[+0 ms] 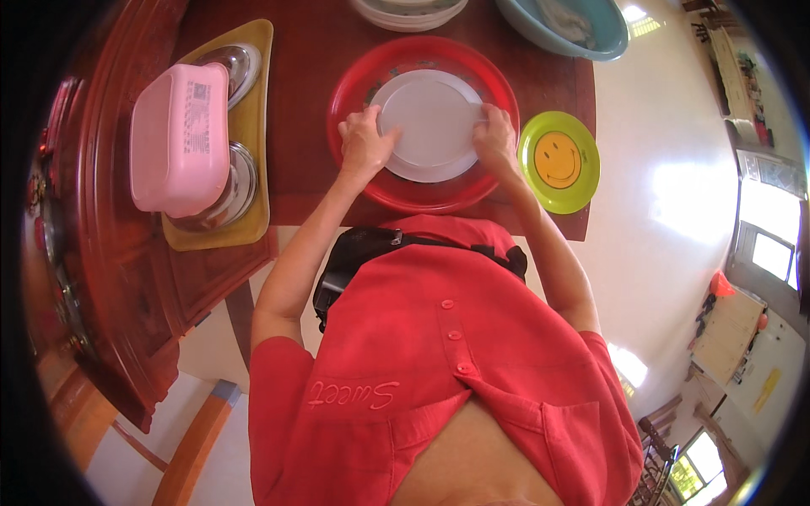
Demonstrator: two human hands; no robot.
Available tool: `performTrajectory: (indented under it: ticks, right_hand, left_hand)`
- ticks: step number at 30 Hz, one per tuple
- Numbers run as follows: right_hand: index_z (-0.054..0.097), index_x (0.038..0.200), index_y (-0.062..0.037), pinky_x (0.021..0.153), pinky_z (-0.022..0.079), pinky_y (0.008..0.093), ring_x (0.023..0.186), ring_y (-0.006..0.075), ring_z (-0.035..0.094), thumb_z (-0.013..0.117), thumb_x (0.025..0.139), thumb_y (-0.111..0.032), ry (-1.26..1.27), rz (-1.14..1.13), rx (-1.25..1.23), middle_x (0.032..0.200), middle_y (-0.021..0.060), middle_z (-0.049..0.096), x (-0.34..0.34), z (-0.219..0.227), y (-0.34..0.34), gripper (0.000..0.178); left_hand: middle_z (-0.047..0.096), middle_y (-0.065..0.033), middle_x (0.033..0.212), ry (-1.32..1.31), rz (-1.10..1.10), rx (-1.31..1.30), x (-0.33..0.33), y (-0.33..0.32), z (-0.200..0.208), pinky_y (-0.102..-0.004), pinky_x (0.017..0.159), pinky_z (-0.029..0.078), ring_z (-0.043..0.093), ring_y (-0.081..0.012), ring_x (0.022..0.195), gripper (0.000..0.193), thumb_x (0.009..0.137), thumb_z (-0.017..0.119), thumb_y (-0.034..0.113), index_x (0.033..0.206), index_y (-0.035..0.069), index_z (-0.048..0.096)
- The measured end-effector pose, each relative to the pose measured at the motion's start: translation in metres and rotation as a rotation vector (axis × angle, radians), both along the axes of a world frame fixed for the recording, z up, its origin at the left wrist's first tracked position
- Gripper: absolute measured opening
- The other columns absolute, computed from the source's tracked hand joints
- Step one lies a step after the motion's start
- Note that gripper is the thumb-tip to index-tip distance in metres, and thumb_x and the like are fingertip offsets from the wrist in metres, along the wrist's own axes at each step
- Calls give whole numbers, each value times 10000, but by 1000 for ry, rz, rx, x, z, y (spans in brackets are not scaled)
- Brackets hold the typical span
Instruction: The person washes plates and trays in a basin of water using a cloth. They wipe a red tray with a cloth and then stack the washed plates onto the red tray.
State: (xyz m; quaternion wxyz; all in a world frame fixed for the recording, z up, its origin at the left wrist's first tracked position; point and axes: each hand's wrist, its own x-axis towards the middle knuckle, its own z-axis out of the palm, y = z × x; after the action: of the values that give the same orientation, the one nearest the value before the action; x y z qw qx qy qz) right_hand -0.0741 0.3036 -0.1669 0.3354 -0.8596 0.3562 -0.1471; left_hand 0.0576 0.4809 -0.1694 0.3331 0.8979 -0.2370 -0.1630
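A round white plate [429,126] lies within a large red round tray [422,52] in front of me. My left hand [367,145] is closed on the plate's left edge, its thumb over the rim and its other fingers partly hidden. On the opposite edge, my right hand [496,139] grips the same plate with curled fingers. Close by that hand sits a lime-green plate [584,181] with a yellow smiling face in its centre. The tray's floor beneath the white plate is mostly hidden.
A pink plastic basin [181,139] lies tipped over lidded glassware on a tan tray [253,169] at left. Several stacked white plates [412,15] stand at the far side, beside a blue basin [601,42] with a cloth. The dark red table [299,126] ends near my body.
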Motion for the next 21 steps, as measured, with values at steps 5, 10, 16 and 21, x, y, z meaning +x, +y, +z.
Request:
performTrajectory:
  ticks: [5,10,16,21]
  right_hand:
    - [506,1038,6,811,415,480,953,398,454,484,734,-33,142,143,-206,1028,221,485,-6,-6,11,307]
    - [490,1039,-4,783,424,470,945,389,452,509,704,-19,184,94,-309,1018,202,460,-14,-24,12,336]
    - [524,866,-19,742,402,481,909,384,470,488,694,-23,-261,252,-214,986,200,498,-41,33,4,176]
    - [562,1005,-26,818,387,426,959,333,483,638,712,-156,-28,106,-395,1033,158,512,-118,32,-4,329]
  left_hand:
    - [465,-236,1117,-144,-98,10,-12,0,-14,-470,917,358,399,-381,1086,599,668,712,222,1175,23,464]
    - [362,-273,1184,-163,-53,121,-20,-8,-8,-477,915,354,376,-430,1072,619,664,703,189,1194,26,426]
    - [342,-264,1193,-141,-97,156,-12,0,-15,-478,925,355,377,-434,1078,662,658,729,188,1206,15,400]
    - [341,-261,1201,-148,-138,162,-14,-3,-9,-473,906,380,382,-428,1079,669,678,734,195,1210,1,379]
